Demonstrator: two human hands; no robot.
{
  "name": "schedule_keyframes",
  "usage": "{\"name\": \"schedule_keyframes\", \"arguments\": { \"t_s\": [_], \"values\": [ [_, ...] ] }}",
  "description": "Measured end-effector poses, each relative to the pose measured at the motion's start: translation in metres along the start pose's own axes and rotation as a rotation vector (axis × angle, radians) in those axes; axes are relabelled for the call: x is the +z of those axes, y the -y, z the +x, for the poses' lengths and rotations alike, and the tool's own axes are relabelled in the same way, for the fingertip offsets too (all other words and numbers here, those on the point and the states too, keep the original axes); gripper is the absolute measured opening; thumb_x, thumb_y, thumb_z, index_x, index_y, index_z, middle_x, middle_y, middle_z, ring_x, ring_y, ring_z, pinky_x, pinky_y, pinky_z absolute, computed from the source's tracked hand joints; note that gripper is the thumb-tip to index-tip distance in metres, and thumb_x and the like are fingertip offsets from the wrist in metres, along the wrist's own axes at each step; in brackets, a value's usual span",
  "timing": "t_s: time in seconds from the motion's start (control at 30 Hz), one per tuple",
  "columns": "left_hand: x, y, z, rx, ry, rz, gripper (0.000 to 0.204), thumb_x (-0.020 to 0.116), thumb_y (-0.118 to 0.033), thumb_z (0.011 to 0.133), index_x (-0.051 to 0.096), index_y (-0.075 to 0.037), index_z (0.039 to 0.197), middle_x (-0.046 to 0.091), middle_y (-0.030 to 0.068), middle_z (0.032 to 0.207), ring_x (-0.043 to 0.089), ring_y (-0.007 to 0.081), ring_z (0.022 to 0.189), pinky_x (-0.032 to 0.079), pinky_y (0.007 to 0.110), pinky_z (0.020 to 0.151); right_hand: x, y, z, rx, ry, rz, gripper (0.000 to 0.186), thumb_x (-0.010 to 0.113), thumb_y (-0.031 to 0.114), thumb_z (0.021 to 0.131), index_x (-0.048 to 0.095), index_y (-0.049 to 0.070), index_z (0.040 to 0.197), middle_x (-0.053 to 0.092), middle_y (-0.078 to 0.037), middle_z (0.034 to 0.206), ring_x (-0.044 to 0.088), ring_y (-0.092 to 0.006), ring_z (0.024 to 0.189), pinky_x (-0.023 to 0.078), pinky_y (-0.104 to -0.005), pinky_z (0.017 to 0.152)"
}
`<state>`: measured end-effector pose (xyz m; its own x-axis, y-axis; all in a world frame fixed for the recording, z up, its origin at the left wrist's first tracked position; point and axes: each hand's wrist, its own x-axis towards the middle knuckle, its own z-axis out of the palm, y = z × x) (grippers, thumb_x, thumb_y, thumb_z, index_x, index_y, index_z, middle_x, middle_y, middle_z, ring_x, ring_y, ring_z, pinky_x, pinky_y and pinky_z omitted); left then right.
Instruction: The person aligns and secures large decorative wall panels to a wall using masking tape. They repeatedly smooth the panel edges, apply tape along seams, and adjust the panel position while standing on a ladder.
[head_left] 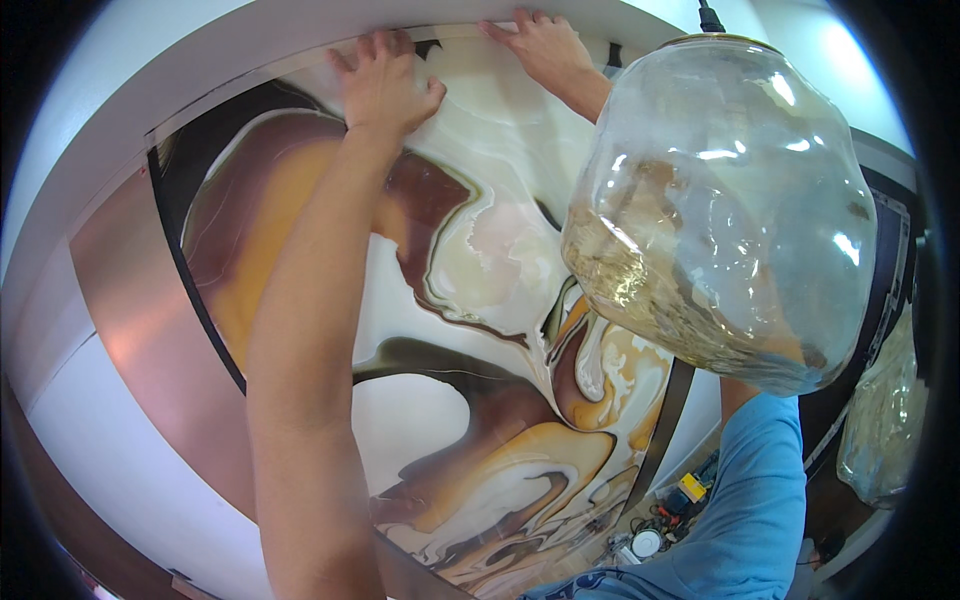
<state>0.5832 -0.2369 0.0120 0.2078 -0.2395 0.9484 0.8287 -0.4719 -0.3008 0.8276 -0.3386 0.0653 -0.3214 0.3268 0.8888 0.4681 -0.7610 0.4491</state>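
Observation:
A large wall panel (pixel 480 260) with marbled swirls of white, brown, amber and black fills the middle. My left hand (pixel 388 88) lies against its upper edge, fingers apart and thumb out to the right, holding nothing. Farther right along the same edge rests my right hand (pixel 545 50), also with spread fingers and nothing in it. Small dark patches show at the top edge near both hands. A clear glass pendant lamp (pixel 720 220) with an amber-tinted lower side hangs close in front and covers most of my right forearm.
To the panel's left runs a copper-coloured strip (pixel 150 300). Above it is a pale ledge (pixel 270 40). A second glass pendant lamp (pixel 885 420) hangs at the far right. Tools and a round white object (pixel 646 543) lie on the floor below.

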Motion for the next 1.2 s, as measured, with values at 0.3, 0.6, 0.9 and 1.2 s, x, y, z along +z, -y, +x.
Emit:
{"name": "schedule_keyframes", "arguments": {
  "t_s": [0.3,0.6,0.9,1.2],
  "values": [
    [-0.001,-0.046,0.019,0.025,0.082,-0.033,0.084,0.065,-0.052,0.083,0.05,-0.015,0.157,0.049,0.0175,0.152,0.043,0.0358,0.146,0.031,0.073,0.114,0.014,-0.001,0.003,0.004,0.006,0.036,0.088,0.072,0.061,0.083,0.038,0.044,0.163,0.061,-0.016,0.124,0.067,-0.036,0.113,0.054,-0.0553,0.09],
    [0.008,-0.054,0.017,0.045,0.058,-0.002,0.092,0.065,-0.069,0.087,0.05,-0.011,0.156,0.049,0.0146,0.154,0.039,0.0346,0.148,0.028,0.073,0.116,-0.02,0.0,-0.025,0.03,-0.22,-0.017,0.051,0.054,0.021,0.099,0.056,0.026,0.15,0.067,-0.016,0.121,0.071,-0.0304,0.1,0.057,-0.0465,0.077],
    [0.024,-0.054,0.012,0.055,-0.035,-0.068,0.099,0.063,-0.073,0.088,0.048,-0.001,0.154,0.047,0.0121,0.156,0.038,0.0319,0.15,0.023,0.065,0.123,-0.029,-0.007,-0.033,0.003,-0.179,0.016,0.049,0.055,0.021,0.099,0.06,0.025,0.147,0.071,-0.013,0.11,0.071,-0.0282,0.098,0.057,-0.0452,0.079],
    [0.026,-0.045,0.014,0.083,-0.084,-0.021,0.078,0.063,-0.054,0.092,0.05,-0.011,0.156,0.05,0.0122,0.151,0.044,0.0301,0.145,0.027,0.06,0.123,-0.024,-0.004,-0.03,0.016,-0.174,0.024,0.055,0.054,0.02,0.099,0.055,0.026,0.154,0.072,-0.014,0.109,0.072,-0.0288,0.095,0.057,-0.0453,0.081]
  ]
}}
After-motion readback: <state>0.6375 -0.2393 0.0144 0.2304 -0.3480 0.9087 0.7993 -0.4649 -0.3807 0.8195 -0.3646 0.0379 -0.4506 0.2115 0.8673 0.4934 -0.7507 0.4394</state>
